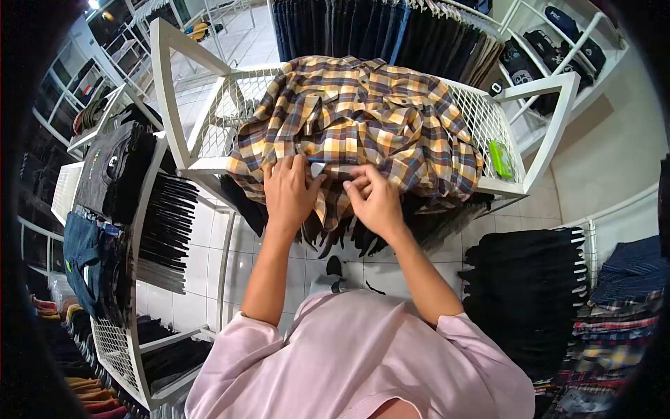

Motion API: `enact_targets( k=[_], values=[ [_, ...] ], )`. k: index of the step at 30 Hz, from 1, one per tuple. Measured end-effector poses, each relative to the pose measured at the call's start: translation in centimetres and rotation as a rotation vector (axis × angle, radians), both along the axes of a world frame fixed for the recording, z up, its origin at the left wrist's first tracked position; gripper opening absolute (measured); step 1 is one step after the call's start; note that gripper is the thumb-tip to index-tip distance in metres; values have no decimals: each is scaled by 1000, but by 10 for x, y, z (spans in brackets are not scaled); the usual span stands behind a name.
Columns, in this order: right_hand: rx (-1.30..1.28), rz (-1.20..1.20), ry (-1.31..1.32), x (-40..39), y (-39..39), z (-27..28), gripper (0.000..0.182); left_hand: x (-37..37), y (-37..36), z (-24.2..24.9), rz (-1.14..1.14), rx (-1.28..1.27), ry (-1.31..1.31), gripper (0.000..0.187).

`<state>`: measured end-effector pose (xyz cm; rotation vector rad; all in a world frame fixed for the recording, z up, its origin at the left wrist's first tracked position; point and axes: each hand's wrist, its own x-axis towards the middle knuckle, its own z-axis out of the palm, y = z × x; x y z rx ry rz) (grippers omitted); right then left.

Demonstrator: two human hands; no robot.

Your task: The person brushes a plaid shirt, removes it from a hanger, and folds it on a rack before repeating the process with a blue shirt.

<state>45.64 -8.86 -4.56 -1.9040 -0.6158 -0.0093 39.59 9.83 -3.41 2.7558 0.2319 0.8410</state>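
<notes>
A yellow, brown and white plaid shirt (336, 129) lies front up on a white mesh rack shelf, its collar away from me and its lower part bunched near the front edge. My left hand (287, 192) rests on the shirt's lower left, fingers stretched out over the cloth. Close to its thumb is a small pale tag-like piece (318, 170). Curled fingers of my right hand (373, 199) pinch the shirt's lower front, right of that piece; the fingertips partly hide the cloth there.
A bright green object (500, 159) sits at the right end of the mesh shelf (481, 115). Dark trousers (342, 31) hang behind it. Folded jeans (87, 258) lie on a rack at left. Black garments (523, 293) hang at right; caps (562, 42) fill the upper right shelves.
</notes>
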Motion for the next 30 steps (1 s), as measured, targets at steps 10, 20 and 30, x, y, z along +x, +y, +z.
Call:
enact_targets(
  k=[10, 20, 30],
  values=[
    [434, 23, 548, 1, 18, -24, 34, -37, -23, 10, -348, -509, 73, 16],
    [234, -7, 232, 17, 46, -43, 33, -13, 10, -15, -335, -861, -14, 27],
    [121, 478, 854, -1, -84, 13, 35, 2, 5, -17, -176, -533, -41, 57]
  ],
)
